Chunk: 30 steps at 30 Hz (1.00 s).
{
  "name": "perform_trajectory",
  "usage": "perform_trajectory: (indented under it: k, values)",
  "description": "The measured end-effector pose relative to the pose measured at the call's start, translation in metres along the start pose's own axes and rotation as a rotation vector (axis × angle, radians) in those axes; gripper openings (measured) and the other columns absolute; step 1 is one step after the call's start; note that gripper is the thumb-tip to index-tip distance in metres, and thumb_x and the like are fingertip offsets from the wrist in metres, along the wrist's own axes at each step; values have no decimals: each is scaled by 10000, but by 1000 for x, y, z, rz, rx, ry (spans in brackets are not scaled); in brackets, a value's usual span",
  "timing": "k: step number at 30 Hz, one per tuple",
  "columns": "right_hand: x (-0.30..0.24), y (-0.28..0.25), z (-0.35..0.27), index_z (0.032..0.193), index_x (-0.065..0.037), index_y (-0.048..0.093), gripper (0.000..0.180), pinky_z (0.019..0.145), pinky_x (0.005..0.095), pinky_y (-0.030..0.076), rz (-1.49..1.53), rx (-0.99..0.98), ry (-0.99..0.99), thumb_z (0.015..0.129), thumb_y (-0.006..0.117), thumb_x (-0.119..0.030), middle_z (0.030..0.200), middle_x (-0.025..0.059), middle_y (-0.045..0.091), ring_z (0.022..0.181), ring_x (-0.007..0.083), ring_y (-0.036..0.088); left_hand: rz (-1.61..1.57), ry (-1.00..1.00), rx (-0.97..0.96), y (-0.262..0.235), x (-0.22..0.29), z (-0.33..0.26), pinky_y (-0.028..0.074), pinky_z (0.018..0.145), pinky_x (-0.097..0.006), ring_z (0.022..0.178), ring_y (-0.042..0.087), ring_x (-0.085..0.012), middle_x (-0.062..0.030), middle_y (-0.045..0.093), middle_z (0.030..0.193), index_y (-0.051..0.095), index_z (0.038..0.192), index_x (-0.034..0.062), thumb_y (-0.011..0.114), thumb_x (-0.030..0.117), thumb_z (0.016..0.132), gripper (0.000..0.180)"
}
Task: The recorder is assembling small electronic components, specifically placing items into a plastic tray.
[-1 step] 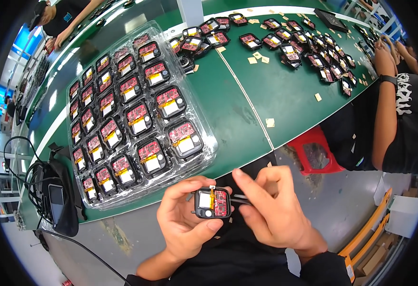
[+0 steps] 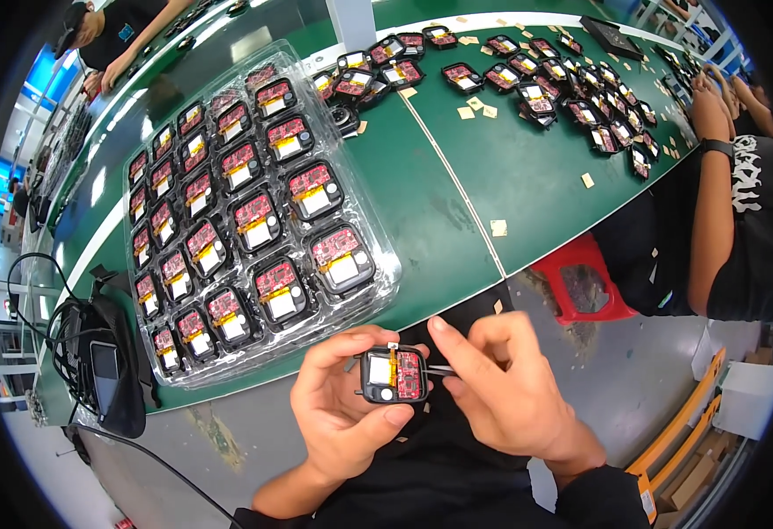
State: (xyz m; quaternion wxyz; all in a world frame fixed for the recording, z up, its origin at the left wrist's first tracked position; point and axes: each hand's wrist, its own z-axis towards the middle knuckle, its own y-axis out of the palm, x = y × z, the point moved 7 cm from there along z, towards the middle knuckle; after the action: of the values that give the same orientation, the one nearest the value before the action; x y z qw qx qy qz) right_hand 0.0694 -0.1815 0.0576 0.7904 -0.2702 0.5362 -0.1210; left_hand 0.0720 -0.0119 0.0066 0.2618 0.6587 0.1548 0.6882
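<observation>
- The left hand (image 2: 347, 414) is cupping a small black square module (image 2: 393, 374) just off the near edge of the table, fingers curled round its left side and thumb pressing up from beneath, so it is closed on the piece with the red circuit board and white patch facing up.
- The right hand (image 2: 501, 392) is pinching thin metal tweezers (image 2: 438, 369), index finger stretched along them, the tip touching the module's right edge; the hand is shut on the tool.
- Judging by this, the step in hand is fine work on one unit's board, seating or picking something small at that edge. The next move is calling for a steady left grip and a light, exact tweezer tip; a slip could be scratching the board.
- Beyond the hands, a clear plastic tray (image 2: 378, 291) is lying on the green table (image 2: 457, 212), its pockets filled with like modules.
- Farther off, loose modules (image 2: 527, 88) and small tan paper squares (image 2: 498, 227) are lying scattered on the table.
- At the right, another person's forearm (image 2: 713, 203) is reaching to the table, and a red stool (image 2: 585, 282) is standing below.
</observation>
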Motion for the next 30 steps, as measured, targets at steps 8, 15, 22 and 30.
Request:
perform_trajectory:
  k: [8, 15, 22, 30]
  values:
    - [-3, 0, -11, 1080, -1, 715, 351, 485, 252, 410, -400, 271, -346, 733, 749, -35, 931, 93, 732, 592, 131, 565, 45, 4, -64, 10, 1, 2, 572, 997, -420, 1244, 608, -327, -237, 505, 1370, 511, 1366, -37, 818, -98, 791, 655]
    - [-7, 0, -12, 1015, 3, 723, 301, 472, 243, 386, -416, 317, -385, 721, 755, -55, 911, 91, 733, 560, 131, 547, 137, 38, -114, 11, 2, 1, 551, 1008, -396, 1269, 565, -282, -225, 489, 1384, 523, 1372, -56, 809, -116, 786, 655]
    - [5, -4, -9, 999, -5, 727, 308, 487, 274, 444, -83, 306, -239, 703, 814, -5, 889, 76, 749, 569, 156, 585, 87, -21, -109, 9, -1, -2, 550, 1003, -399, 1284, 547, -274, -228, 457, 1415, 526, 1372, -64, 806, -121, 783, 655]
    - [-1, -1, -13, 983, 15, 737, 279, 502, 276, 461, -308, 281, -265, 709, 787, -5, 886, 106, 746, 580, 173, 602, 172, 6, -102, 9, 1, -4, 582, 935, -358, 1228, 585, -263, -213, 445, 1425, 532, 1381, -83, 806, -123, 803, 641]
